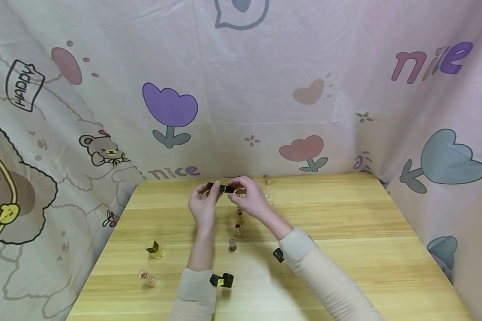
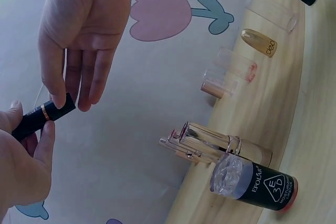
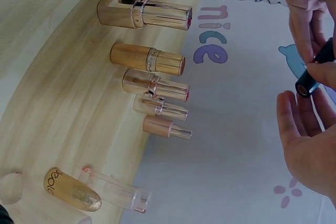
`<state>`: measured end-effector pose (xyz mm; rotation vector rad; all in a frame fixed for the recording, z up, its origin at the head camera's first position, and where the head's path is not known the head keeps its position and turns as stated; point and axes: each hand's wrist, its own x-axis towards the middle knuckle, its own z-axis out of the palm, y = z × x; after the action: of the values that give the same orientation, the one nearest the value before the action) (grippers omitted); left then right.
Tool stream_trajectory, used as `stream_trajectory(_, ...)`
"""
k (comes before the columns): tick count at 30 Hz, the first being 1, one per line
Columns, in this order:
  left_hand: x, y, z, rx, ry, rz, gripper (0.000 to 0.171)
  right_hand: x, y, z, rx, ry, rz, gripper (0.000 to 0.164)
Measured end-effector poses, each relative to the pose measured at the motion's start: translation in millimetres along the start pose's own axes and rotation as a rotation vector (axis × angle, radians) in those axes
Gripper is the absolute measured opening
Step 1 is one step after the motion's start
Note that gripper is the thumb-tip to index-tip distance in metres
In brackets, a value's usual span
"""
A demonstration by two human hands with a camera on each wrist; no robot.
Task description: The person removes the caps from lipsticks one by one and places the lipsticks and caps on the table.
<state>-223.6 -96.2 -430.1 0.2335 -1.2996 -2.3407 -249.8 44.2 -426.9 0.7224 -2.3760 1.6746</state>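
Observation:
My left hand (image 1: 204, 207) pinches a slim black lipstick tube (image 1: 221, 187) with a gold band, raised over the far part of the table and lying nearly level. My right hand (image 1: 251, 198) is close by on the right, its thumb and bent fingers around the tube's free end. The left wrist view shows that hand (image 2: 86, 35) with fingers hanging loosely at the end of the tube (image 2: 44, 116). In the right wrist view, its fingertips (image 3: 286, 103) are just below the tube's round end (image 3: 303, 88).
Uncapped lipsticks stand in a row mid-table, including a gold one (image 3: 147, 59) and a dark-labelled one (image 2: 268, 184). To their right are a gold rounded cap (image 3: 73, 190) and clear caps (image 3: 121, 195). A square-capped gold lipstick (image 1: 155, 249) and a clear tube (image 1: 147, 278) stand left.

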Motion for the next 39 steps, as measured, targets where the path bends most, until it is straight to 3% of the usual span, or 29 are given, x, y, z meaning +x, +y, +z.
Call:
stream_trajectory(13, -2.5, -4.1, -0.1, 0.001, -0.032, -0.005, 0.025, -3.0, 2.2, -1.1, -0.050, 0.006, 0.038, 0.026)
stream_trajectory(23, -4.4, -4.6, -1.0, 0.032, -0.054, -0.016, 0.021, -4.9, 4.2, -3.5, -0.082, -0.002, -0.002, 0.024)
stream_trajectory(39, -6.5, -8.7, -4.3, 0.051, -0.076, -0.017, 0.016, -8.8, -2.0, -12.3, -0.178, -0.047, 0.002, 0.027)
